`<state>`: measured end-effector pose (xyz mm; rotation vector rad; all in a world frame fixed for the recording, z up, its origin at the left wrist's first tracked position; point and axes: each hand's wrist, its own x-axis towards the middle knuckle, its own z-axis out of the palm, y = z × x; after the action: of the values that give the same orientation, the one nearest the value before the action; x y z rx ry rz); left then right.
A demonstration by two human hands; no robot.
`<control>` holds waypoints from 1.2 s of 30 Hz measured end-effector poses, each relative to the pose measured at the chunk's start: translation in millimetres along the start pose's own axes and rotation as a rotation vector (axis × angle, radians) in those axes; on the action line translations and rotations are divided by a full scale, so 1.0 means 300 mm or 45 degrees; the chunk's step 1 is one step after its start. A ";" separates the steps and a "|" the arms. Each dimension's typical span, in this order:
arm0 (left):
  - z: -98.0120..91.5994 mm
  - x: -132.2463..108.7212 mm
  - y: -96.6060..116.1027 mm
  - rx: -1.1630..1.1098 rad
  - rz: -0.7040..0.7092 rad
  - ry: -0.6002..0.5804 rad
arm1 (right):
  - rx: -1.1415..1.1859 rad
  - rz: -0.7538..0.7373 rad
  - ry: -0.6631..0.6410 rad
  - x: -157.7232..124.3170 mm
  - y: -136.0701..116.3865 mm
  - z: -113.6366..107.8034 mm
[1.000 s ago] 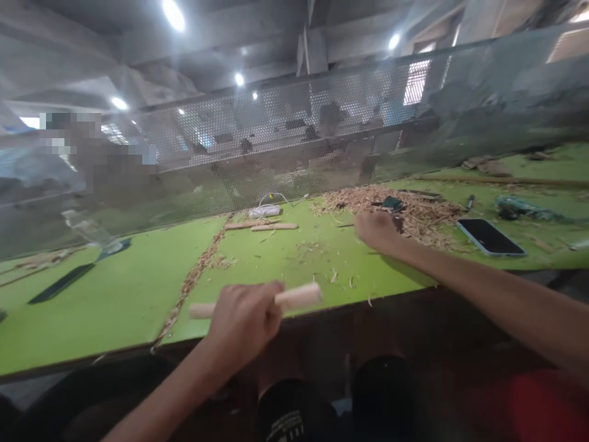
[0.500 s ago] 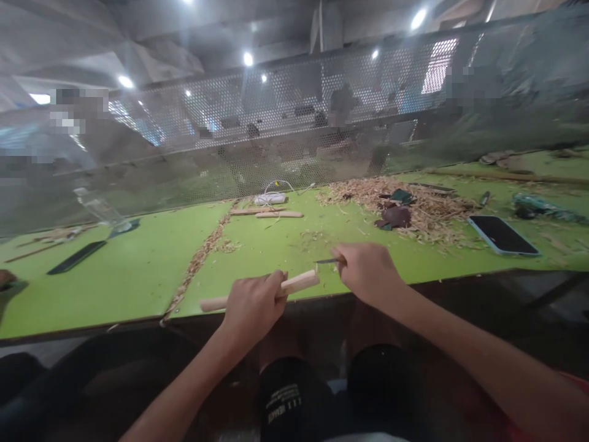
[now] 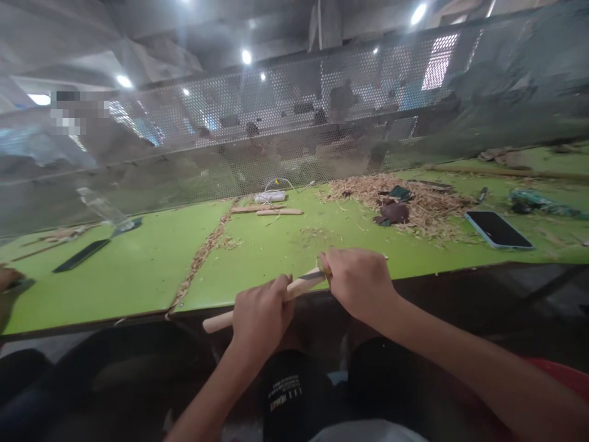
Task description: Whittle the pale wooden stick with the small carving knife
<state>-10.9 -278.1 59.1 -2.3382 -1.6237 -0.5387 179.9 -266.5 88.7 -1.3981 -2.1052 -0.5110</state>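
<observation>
My left hand (image 3: 263, 315) is closed round a pale wooden stick (image 3: 219, 320) that runs across the near edge of the green table (image 3: 138, 276). My right hand (image 3: 359, 281) is closed on a small knife (image 3: 311, 275). The knife's blade lies against the right end of the stick, just left of my right fist. Both hands hover at the table's front edge, above my knees.
A heap of wood shavings (image 3: 414, 202) with a dark lump lies at the back right, beside a phone (image 3: 499, 229). Two sticks (image 3: 267, 210) and a white cable lie mid-table. A dark flat bar (image 3: 80, 255) and a plastic bottle (image 3: 103, 210) are at the left. A mesh screen (image 3: 294, 123) backs the table.
My right hand came back from the shavings heap with the knife and set its blade on the stick's end. My left hand has drawn the stick slightly nearer.
</observation>
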 end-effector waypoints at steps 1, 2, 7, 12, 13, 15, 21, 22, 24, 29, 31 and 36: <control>-0.003 -0.006 -0.001 0.029 0.016 0.044 | -0.009 -0.020 0.030 0.000 0.000 -0.001; -0.009 -0.012 -0.002 0.059 0.031 0.086 | -0.018 -0.041 0.066 0.000 0.000 -0.001; -0.046 -0.036 0.008 0.120 0.057 0.219 | -0.014 -0.131 0.168 -0.005 0.002 0.000; -0.057 -0.044 0.025 0.144 0.014 0.281 | -0.005 -0.173 0.203 -0.028 0.008 0.009; -0.055 -0.045 0.027 0.139 0.015 0.285 | -0.003 -0.167 0.206 -0.033 0.009 0.011; -0.050 -0.046 0.032 0.120 0.024 0.280 | 0.014 -0.151 0.209 -0.040 0.011 0.012; -0.046 -0.054 0.042 0.098 0.031 0.216 | 0.053 -0.104 0.207 -0.047 0.012 0.006; -0.046 -0.056 0.043 0.101 0.028 0.207 | 0.051 -0.099 0.201 -0.047 0.012 0.006; -0.046 -0.057 0.045 0.112 0.013 0.191 | 0.041 -0.088 0.177 -0.048 0.011 0.006; -0.040 -0.053 0.057 0.105 -0.021 0.191 | 0.006 -0.056 0.166 -0.049 0.005 0.007; -0.041 -0.050 0.063 0.092 -0.040 0.192 | 0.002 -0.054 0.170 -0.050 0.002 0.008; -0.052 -0.050 0.070 0.128 -0.042 0.203 | -0.041 -0.024 0.131 -0.048 0.009 0.015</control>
<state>1.8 -304.3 67.0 -2.1420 -1.5811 -0.6180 185.7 -272.8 76.1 -1.3423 -2.0379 -0.6136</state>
